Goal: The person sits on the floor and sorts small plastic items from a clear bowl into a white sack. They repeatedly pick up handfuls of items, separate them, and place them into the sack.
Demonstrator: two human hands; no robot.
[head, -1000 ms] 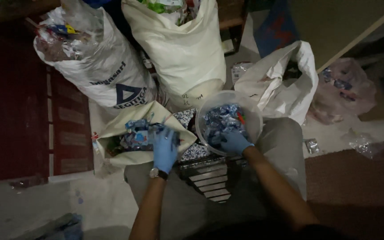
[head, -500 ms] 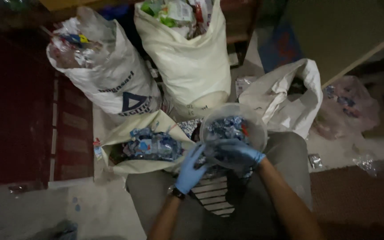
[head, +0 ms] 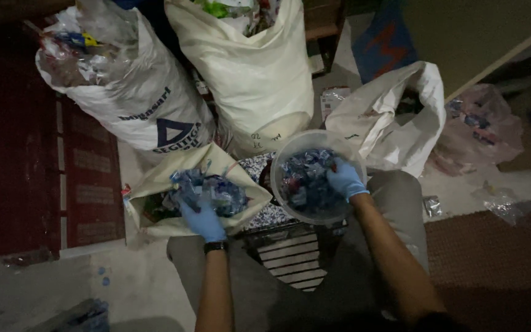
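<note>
Both my hands wear blue gloves. My left hand (head: 202, 219) rests in the mouth of a small white sack (head: 155, 184) lying open on the floor, closed on a clump of crumpled blue and clear plastic wrappers (head: 213, 189). My right hand (head: 344, 178) reaches into a round clear plastic tub (head: 287, 154) held in front of me, its fingers among more blue wrapper scraps (head: 305, 181). Whether it grips any of them I cannot tell.
Two tall white sacks (head: 149, 104) (head: 259, 74) stuffed with plastic waste stand behind the small one. A slumped white sack (head: 394, 117) and a pink plastic bag (head: 480, 126) lie at the right. Loose wrappers (head: 499, 206) litter the floor; a striped crate (head: 290, 261) sits between my knees.
My left hand moved from the tub over to the small sack with a clump of wrappers. My right hand stays in the tub.
</note>
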